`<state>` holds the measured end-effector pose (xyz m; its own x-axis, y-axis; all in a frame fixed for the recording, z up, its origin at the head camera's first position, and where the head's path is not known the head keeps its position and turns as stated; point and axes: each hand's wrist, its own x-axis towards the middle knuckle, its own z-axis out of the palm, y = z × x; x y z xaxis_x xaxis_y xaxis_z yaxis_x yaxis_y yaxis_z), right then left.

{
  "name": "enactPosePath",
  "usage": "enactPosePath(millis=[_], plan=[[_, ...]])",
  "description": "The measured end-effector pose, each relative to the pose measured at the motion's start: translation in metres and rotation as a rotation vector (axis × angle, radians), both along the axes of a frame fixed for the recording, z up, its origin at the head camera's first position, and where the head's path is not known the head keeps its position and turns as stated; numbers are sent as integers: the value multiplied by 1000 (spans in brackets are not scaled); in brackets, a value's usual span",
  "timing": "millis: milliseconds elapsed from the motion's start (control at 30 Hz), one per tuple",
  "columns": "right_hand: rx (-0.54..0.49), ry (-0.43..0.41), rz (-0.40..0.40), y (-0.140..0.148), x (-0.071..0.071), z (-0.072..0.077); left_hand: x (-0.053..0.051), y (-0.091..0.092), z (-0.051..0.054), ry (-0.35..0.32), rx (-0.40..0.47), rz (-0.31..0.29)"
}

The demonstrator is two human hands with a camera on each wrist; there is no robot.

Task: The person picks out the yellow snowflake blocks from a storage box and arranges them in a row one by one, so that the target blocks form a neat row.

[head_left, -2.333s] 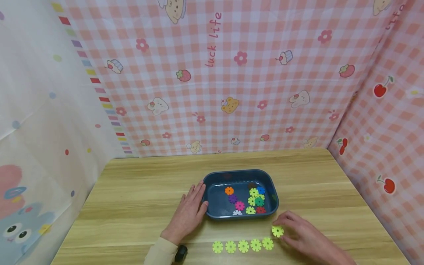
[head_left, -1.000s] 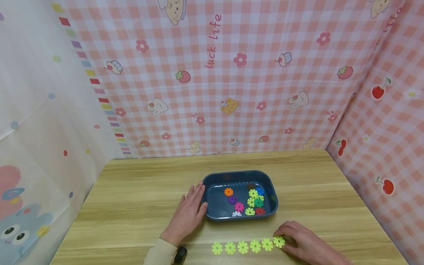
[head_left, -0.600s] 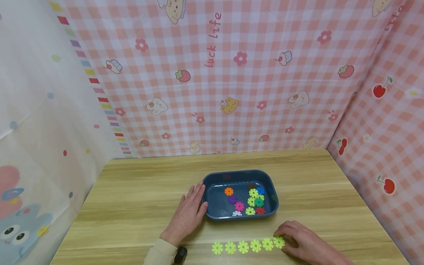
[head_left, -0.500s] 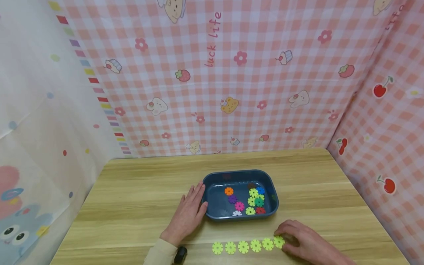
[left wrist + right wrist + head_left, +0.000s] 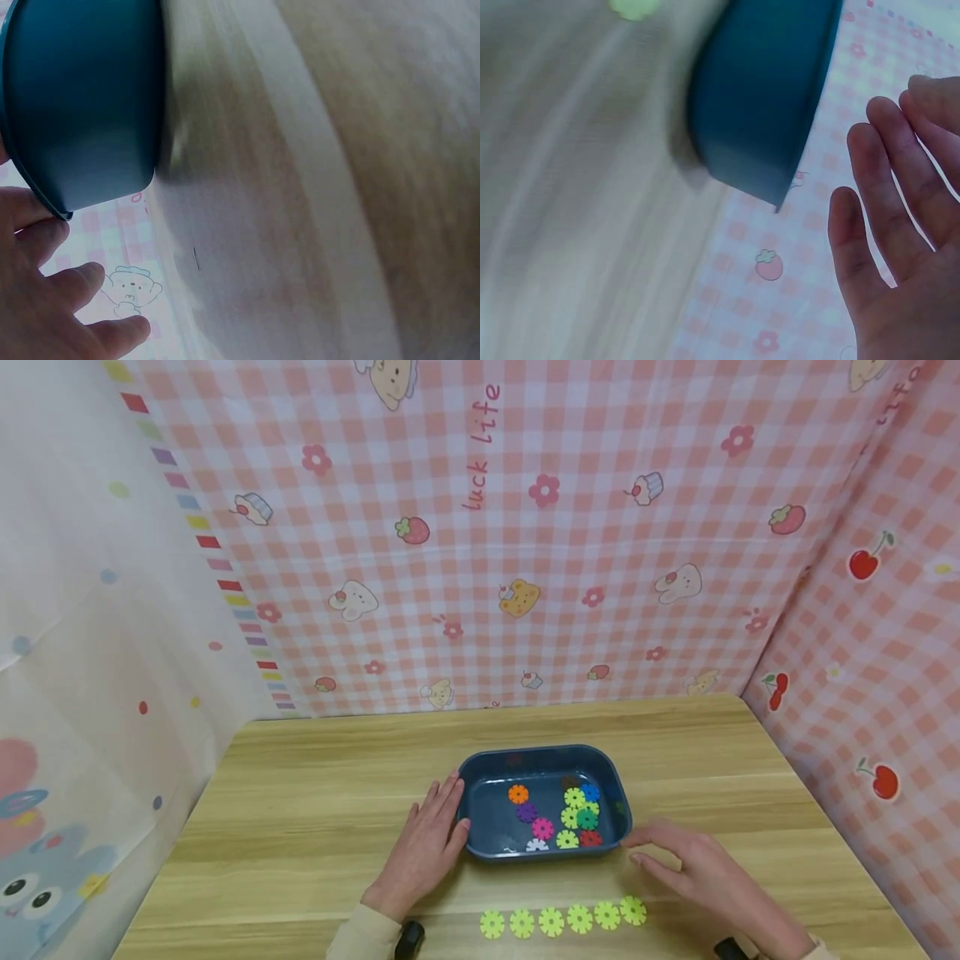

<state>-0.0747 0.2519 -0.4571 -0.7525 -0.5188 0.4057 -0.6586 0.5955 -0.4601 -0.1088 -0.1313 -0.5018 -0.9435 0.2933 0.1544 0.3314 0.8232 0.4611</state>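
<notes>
A dark blue rectangular tray point(image 5: 489, 818) sits on the table, holding several snowflake discs, among them orange point(image 5: 513, 794), purple point(image 5: 522, 812), pink point(image 5: 537, 829) and green point(image 5: 583, 819) ones. My left hand point(image 5: 422, 853) rests against the tray's left side with fingers extended; the left wrist view shows its fingertips at the tray point(image 5: 82, 97) rim. Beside the front right corner of the tray hovers my right hand point(image 5: 697, 867), holding nothing; its fingers are spread in the right wrist view. Several yellow-green snowflake discs point(image 5: 551, 913) lie flat in a row in front of the tray.
The wood-grain table point(image 5: 315, 793) extends around the tray. Behind it hangs a pink checked cloth point(image 5: 480, 560), with more cloth on the left point(image 5: 67, 610) and right point(image 5: 892, 660) sides.
My right hand set a yellow-green disc at the row's right end, let it go, and moved up toward the tray's front right corner. The left hand stays at the tray.
</notes>
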Motion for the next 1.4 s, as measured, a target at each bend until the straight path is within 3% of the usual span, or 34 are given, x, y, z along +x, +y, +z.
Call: enactPosePath(millis=[300,467,767,1167,1400], plan=[[-11,33,-32,-23,-26,3,1,0,1,7,4,-1],[9,-6,-34,-34,-43,-2,0,0,0,2,0,-4],[131,-116,-5,-53,-67,-6,0,-1,0,-6,-1,-5],[219,-223,-8,-69,-81,-11,0,-1,1,-15,-5,0],[293,-271,-51,-76,-85,-11,0,-1,1,-17,-10,-1]])
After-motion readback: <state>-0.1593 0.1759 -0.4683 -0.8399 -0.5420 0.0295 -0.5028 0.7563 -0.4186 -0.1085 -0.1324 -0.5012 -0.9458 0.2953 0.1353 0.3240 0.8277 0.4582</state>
